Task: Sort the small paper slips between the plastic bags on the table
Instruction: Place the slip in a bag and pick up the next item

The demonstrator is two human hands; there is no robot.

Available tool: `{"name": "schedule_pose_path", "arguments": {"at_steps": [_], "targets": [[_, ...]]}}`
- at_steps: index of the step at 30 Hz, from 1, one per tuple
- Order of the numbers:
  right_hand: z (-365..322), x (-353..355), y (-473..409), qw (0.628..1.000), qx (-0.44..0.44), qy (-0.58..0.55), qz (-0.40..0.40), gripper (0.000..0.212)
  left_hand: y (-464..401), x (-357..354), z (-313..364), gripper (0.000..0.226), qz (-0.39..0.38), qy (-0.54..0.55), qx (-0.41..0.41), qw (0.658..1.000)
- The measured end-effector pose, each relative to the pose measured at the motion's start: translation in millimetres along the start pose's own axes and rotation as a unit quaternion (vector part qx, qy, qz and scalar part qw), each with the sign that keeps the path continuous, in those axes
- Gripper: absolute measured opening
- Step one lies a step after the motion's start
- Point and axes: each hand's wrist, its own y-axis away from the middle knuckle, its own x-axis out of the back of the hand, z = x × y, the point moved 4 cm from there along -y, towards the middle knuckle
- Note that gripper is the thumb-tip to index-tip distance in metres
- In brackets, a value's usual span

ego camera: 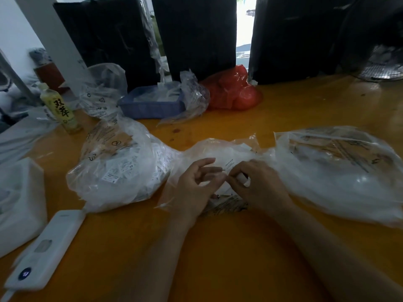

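Three clear plastic bags lie on the orange table [218,247]. The left bag [122,166] bulges with white paper slips marked XS and S. A flatter middle bag [218,151] holds loose slips under my hands. The right bag [340,171] looks mostly see-through. My left hand [196,186] hovers over the middle bag with its fingers loosely spread, the thumb and a fingertip meeting my right hand. My right hand [257,184] pinches a small white slip [231,165] with printed text at its fingertips.
A white power bank [45,249] and a white box [19,201] sit at the left. Behind stand a drink bottle [60,107], a blue tray [152,103] of slips, crumpled clear bags, a red bag [235,90] and tall black bundles [196,35].
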Motion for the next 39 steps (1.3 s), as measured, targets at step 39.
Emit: {"name": "schedule_pose_path", "arguments": {"at_steps": [39], "targets": [[21,13,4,0.927,-0.210,-0.295,0.097,0.011,-6,0,-12,0.022,0.031,0.301,0.122,0.945]]}}
